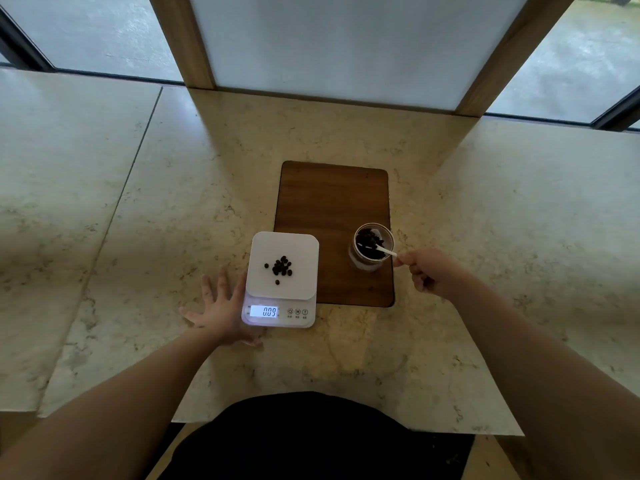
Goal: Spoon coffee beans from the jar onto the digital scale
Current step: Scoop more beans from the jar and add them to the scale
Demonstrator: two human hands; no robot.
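A white digital scale [298, 247] sits on the marble counter, its lit display reading 0.09. A small heap of dark coffee beans [282, 266] lies on its platform. To its right a short glass jar [373, 247] with coffee beans inside stands on a wooden board. My right hand [427, 270] pinches the handle of a white spoon [385, 251] whose bowl is down among the beans in the jar. My left hand [221, 308] rests flat on the counter, fingers spread, touching the scale's left side.
The dark wooden board [332, 202] lies behind and to the right of the scale. A wood-framed white panel [329, 46] rises at the back of the marble counter [138, 202]. The counter's near edge is close to my body.
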